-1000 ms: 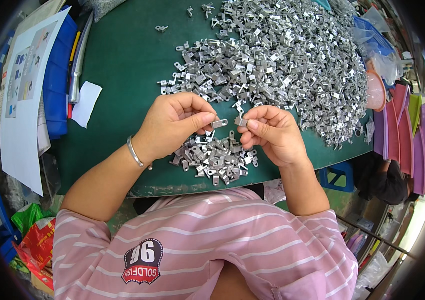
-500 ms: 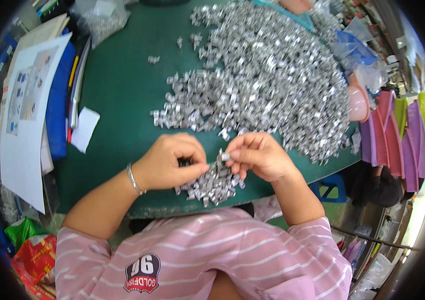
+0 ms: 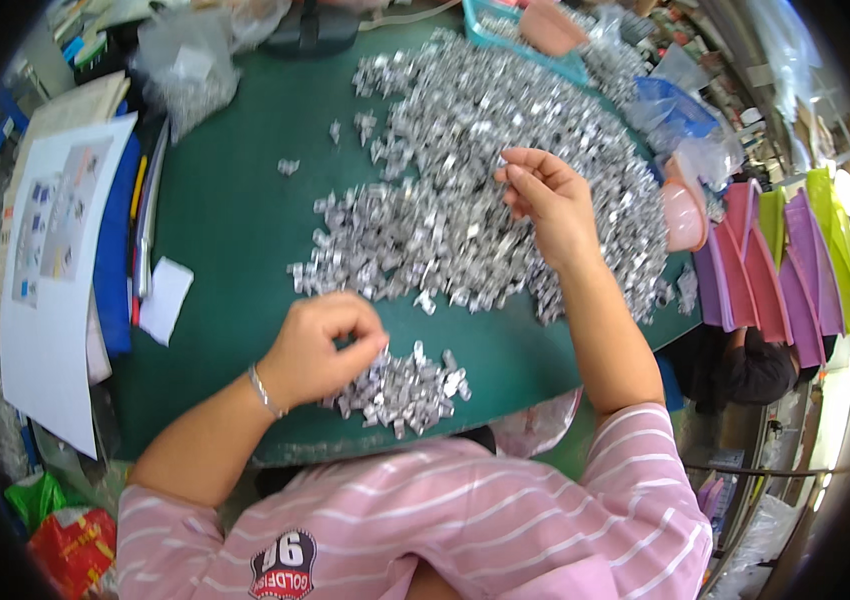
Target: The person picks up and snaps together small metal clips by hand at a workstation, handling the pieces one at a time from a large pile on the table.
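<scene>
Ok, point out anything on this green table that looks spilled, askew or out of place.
Nothing looks damaged. A few small metal parts lie scattered apart from the big heap, toward the table's far left. The small pile by the left hand sits near the table's front edge. The right hand hovers over the heap.

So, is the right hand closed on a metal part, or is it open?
Partly open. The right hand hovers over the big pile of metal parts, fingers loosely curled, thumb apart. Whether a part sits between the fingertips, I cannot tell.
</scene>
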A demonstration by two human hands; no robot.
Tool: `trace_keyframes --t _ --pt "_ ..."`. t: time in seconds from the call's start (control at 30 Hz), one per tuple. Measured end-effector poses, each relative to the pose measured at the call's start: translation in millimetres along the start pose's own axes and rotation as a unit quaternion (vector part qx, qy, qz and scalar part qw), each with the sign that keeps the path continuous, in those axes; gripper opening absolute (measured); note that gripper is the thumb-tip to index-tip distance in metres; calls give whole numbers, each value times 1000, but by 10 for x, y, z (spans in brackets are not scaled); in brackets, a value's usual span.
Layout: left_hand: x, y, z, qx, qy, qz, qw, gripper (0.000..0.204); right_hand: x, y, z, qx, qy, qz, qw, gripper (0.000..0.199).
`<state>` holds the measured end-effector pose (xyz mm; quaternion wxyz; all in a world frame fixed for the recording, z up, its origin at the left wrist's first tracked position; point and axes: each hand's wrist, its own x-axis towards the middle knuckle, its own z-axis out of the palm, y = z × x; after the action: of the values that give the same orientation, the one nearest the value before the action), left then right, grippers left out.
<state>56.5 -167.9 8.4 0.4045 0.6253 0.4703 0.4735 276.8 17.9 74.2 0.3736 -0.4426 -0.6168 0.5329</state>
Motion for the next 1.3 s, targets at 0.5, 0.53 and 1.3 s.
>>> trace_keyframes --t 0.5,0.53,1.3 --pt "18 -10 -2 -13 37 -90 995 7 -1052 525 493 -514 -71 -279 808 10" --pt "21 -13 5 -17 36 -84 996 7 -1052 519 483 -511 -78 -277 810 10" --pt "22 0 50 -193 14 -174 966 23 -895 498 564 -429 -43 -335 838 18"
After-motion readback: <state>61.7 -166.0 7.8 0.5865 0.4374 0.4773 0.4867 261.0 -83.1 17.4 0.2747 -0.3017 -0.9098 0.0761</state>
